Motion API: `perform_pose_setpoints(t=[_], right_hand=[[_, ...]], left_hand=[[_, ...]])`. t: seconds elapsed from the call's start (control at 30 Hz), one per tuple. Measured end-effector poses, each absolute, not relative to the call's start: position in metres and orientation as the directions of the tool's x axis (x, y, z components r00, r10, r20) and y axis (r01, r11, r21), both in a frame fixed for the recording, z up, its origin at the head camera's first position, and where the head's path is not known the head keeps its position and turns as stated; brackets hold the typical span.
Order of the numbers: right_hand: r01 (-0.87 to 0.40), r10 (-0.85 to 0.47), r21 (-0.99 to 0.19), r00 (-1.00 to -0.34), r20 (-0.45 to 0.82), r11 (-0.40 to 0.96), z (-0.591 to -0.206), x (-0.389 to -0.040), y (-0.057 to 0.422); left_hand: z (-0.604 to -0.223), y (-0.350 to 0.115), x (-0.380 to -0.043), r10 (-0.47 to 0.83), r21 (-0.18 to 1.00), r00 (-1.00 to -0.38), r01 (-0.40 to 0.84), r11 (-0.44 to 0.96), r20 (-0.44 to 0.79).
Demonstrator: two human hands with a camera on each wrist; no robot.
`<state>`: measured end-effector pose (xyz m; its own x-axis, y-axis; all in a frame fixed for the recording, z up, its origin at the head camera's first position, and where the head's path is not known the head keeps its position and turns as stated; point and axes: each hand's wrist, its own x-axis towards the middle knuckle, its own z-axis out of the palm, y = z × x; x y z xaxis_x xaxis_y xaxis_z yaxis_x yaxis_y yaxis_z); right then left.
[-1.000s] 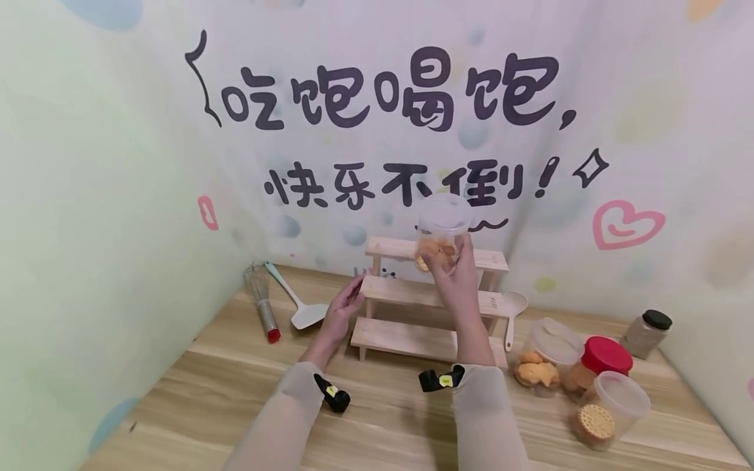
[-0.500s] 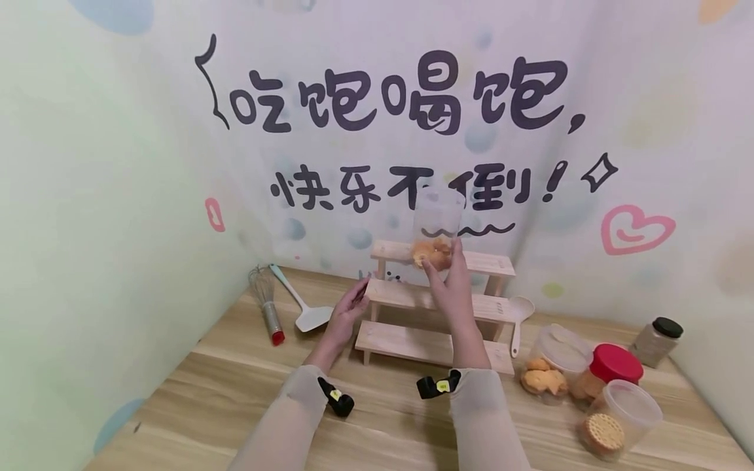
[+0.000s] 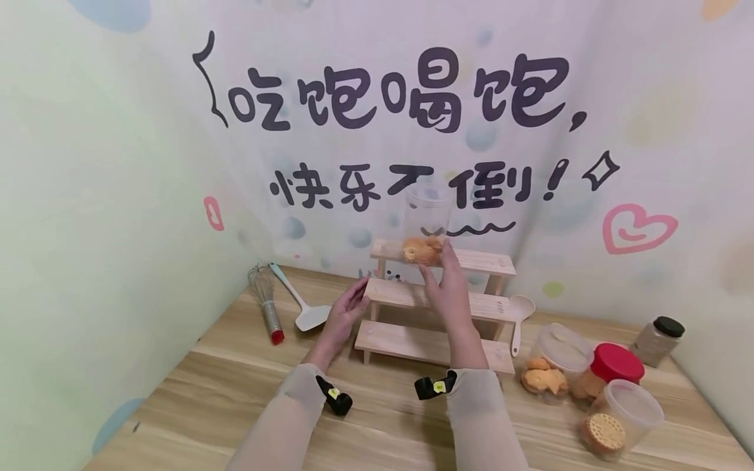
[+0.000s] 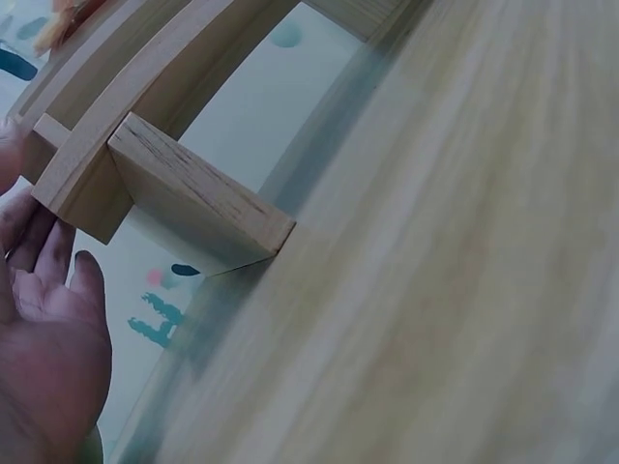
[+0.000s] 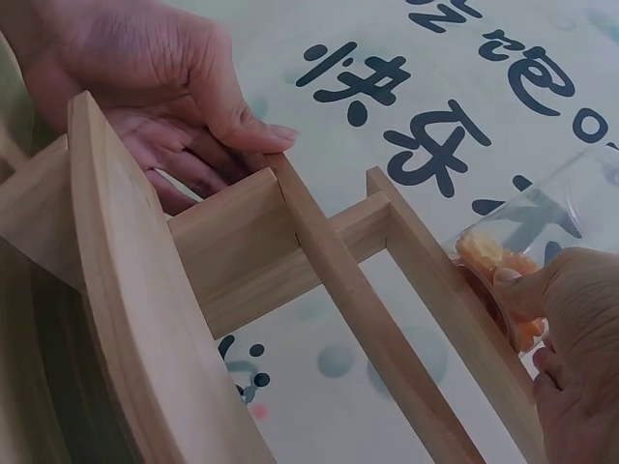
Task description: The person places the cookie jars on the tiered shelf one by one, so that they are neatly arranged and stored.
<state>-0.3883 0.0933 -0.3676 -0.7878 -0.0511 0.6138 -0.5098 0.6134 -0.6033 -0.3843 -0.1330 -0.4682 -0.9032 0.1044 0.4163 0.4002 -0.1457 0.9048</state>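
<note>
A three-step wooden display stand [image 3: 406, 341] rises at the back of the table. My left hand [image 3: 343, 319] holds the left end of its middle step; in the right wrist view, that thumb rests on the step's edge and the fingers lie beside the support. In my right hand [image 3: 453, 294] is a clear plastic jar [image 3: 427, 212] with orange-brown cookies at its bottom. The jar is upright at the top step, and its base appears to touch the board. Thumb and fingers hold the jar's lower part, seen closely in the right wrist view [image 5: 585, 338].
A whisk [image 3: 266, 304] and a white spatula [image 3: 311, 316] lie left of the stand. Right of it are a pale spoon [image 3: 518, 320], a cookie jar [image 3: 544, 376], a red-lidded jar [image 3: 615, 363], a tilted jar [image 3: 633, 409] and a black-lidded jar [image 3: 656, 340]. A printed wall stands close behind.
The right hand has moved the jar slightly left along the top step, and the jar has gone from tilted to upright. The left hand stays at the middle step.
</note>
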Motion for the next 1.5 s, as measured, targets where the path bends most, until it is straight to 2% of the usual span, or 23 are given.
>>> perform_pose_setpoints(t=[0.43, 0.9, 1.2, 1.5], right_hand=[[-0.548, -0.045, -0.569, -0.743, 0.667, 0.613, -0.37, -0.396, 0.089], [-0.532, -0.028, -0.598, -0.761, 0.648, 0.599, -0.367, -0.391, 0.091], [-0.497, 0.014, -0.662, -0.794, 0.608, 0.561, -0.355, -0.38, 0.093], [-0.514, 0.006, -0.644, -0.779, 0.627, 0.566, -0.35, -0.375, 0.097]], left_hand=[[-0.462, -0.137, -0.382, 0.102, 0.917, -0.919, 0.362, -0.167, 0.382], [-0.464, -0.134, -0.384, 0.091, 0.909, -0.912, 0.381, -0.167, 0.399], [-0.469, -0.133, -0.386, 0.096, 0.911, -0.913, 0.378, -0.164, 0.396], [-0.467, -0.132, -0.385, 0.112, 0.92, -0.919, 0.36, -0.155, 0.378]])
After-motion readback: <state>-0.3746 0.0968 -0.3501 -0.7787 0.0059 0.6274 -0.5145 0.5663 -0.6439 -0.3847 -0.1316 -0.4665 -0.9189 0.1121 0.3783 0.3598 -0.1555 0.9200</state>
